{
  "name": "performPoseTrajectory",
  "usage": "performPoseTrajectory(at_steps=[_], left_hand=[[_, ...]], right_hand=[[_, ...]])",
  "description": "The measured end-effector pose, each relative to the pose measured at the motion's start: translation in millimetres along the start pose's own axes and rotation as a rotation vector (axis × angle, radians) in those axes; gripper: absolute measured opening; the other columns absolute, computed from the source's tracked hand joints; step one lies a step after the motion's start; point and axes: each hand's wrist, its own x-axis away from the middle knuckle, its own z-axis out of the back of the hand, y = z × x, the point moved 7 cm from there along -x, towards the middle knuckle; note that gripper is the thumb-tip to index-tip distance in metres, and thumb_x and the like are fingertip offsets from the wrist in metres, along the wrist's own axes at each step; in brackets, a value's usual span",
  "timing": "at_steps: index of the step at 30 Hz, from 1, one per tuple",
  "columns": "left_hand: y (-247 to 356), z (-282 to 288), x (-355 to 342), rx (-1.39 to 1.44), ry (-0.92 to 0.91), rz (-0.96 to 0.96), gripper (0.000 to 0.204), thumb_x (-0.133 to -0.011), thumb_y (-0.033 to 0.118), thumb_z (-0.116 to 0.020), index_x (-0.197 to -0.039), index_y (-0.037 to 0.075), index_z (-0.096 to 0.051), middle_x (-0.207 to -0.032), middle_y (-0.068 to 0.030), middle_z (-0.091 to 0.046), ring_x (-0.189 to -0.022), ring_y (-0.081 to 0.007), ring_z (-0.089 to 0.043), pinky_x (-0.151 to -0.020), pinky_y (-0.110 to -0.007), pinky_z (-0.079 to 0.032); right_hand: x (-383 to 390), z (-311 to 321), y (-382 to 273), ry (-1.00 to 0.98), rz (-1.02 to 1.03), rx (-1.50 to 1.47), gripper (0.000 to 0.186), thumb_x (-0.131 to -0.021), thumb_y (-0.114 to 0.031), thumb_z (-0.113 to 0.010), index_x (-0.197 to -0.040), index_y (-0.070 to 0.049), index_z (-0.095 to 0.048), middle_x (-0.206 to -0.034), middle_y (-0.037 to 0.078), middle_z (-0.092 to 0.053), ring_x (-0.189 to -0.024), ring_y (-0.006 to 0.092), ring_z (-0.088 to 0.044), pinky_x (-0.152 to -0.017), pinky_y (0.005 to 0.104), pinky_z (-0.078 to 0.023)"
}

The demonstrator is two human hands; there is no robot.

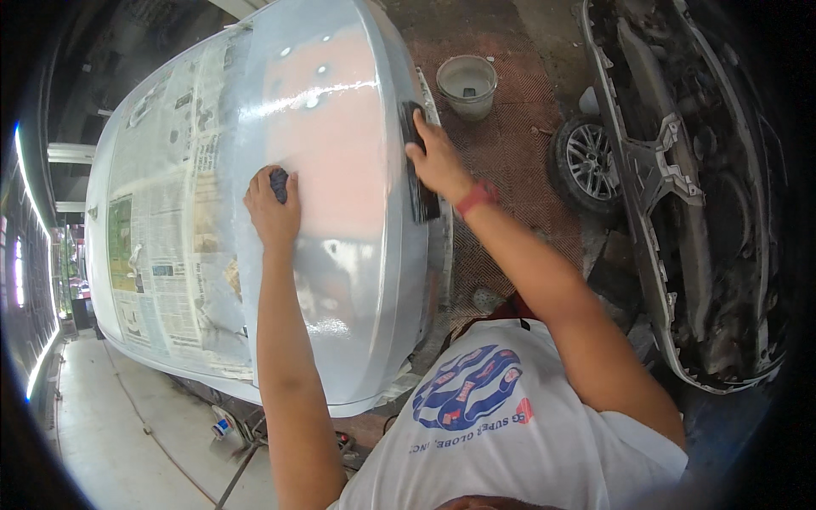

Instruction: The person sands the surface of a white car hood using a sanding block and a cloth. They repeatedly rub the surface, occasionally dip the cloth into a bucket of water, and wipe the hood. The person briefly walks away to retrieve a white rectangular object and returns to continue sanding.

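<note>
A large car body panel [340, 263] lies before me, coated pale grey with a pinkish patch [336, 161] that has small white spots. My left hand [274, 212] is on the panel at the patch's left edge, its fingers closed round a dark grey, crumpled wad [279, 184], cloth or sponge. Along the panel's right edge, my right hand [442, 161] grips a long black block [422, 191], which looks like a sanding block. The fingertips are partly hidden against it. Wet-looking shine shows on the panel's surface.
Newspaper [170, 212] masks the panel's left part. Beyond my right hand, a bucket [467, 85] of cloudy liquid stands on reddish matting [518, 110]. A wheel [586, 161] and a large dark car part [680, 187] are at the right. A cable [144, 429] crosses the pale floor.
</note>
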Motion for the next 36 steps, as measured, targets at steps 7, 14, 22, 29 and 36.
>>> performPoseTrajectory(at_steps=[7, 14, 22, 29, 36], left_hand=[[-6.9, 1.7, 9.3, -0.004, 0.004, 0.025, 0.034, -0.102, 0.032, -0.075, -0.126, 0.009, -0.068, -0.130, -0.0139, -0.071, -0.123, -0.0374, -0.063, -0.111, -0.051, -0.043], [-4.5, 0.0, 4.5, 0.000, 0.009, 0.021, 0.035, -0.101, 0.032, -0.076, -0.126, 0.010, -0.068, -0.129, -0.0140, -0.070, -0.123, -0.0382, -0.063, -0.111, -0.052, -0.043], [-11.4, 2.2, 10.5, 0.023, 0.042, 0.010, 0.031, -0.100, 0.032, -0.077, -0.122, 0.011, -0.071, -0.132, -0.0143, -0.070, -0.124, -0.0392, -0.064, -0.111, -0.054, -0.044], [-7.4, -0.5, -2.7, 0.074, 0.045, -0.010, 0.017, -0.101, 0.021, -0.076, -0.115, 0.012, -0.075, -0.129, -0.0153, -0.075, -0.122, -0.0391, -0.068, -0.102, -0.051, -0.053], [104.7, 17.4, -42.2, 0.347, 0.044, -0.033, 0.012, -0.100, 0.016, -0.078, -0.100, 0.005, -0.075, -0.098, -0.0172, -0.079, -0.087, -0.0375, -0.076, -0.079, -0.043, -0.059]], right_hand=[[121.7, 2.7, -69.8, -0.041, 0.151, 0.108, 0.073, -0.106, -0.023, -0.062, -0.170, -0.001, -0.034, -0.152, 0.039, -0.049, -0.139, 0.0519, -0.053, -0.119, 0.0505, -0.046], [-37.9, 21.8, -43.2, -0.051, -0.004, 0.272, 0.069, -0.104, -0.027, -0.061, -0.167, -0.005, -0.041, -0.142, 0.034, -0.057, -0.130, 0.0505, -0.060, -0.110, 0.0555, -0.053], [92.5, 5.9, -114.4, -0.140, 0.329, 0.389, 0.071, -0.099, -0.022, -0.068, -0.164, -0.009, -0.043, -0.147, 0.027, -0.052, -0.121, 0.0494, -0.063, -0.093, 0.0584, -0.061], [-43.0, 15.9, -80.4, -0.081, 0.095, 0.428, 0.070, -0.102, -0.026, -0.063, -0.166, -0.011, -0.041, -0.141, 0.027, -0.059, -0.123, 0.0470, -0.064, -0.096, 0.0605, -0.058], [93.4, 9.1, -109.6, -0.175, 0.382, 0.422, 0.074, -0.099, -0.025, -0.069, -0.165, -0.007, -0.042, -0.153, 0.034, -0.047, -0.124, 0.0482, -0.063, -0.094, 0.0576, -0.061]])
